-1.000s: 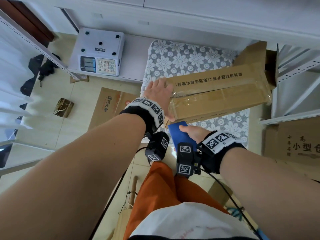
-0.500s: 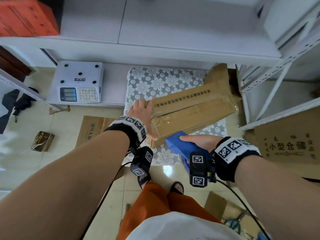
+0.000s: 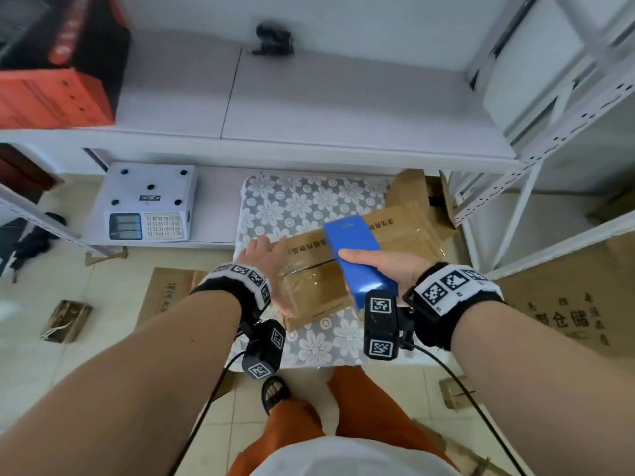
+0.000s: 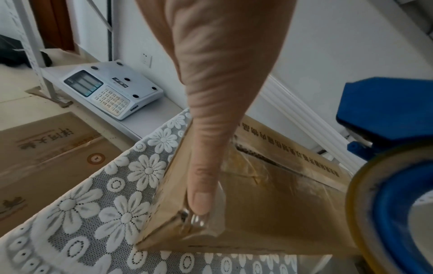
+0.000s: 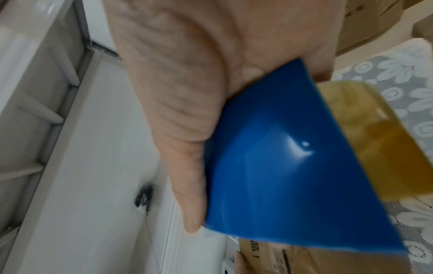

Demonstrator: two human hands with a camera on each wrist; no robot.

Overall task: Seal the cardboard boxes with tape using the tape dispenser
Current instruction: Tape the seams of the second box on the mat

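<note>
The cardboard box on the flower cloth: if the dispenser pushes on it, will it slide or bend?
The cardboard box looks flat, so probably light; it may slide on the cloth. The left hand braces its end, likely preventing that. Its glossy tape film may feel slippery.

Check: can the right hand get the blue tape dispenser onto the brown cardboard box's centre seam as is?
Probably yes: right hand holds blue tape dispenser right over the seam; left hand sits at the brown cardboard box end, clear of it.

Soft daylight is filling the frames evenly; the upper part of the head view is smearing, the right wrist view is blurring heavily, and straight lines are bowing at the edges
</note>
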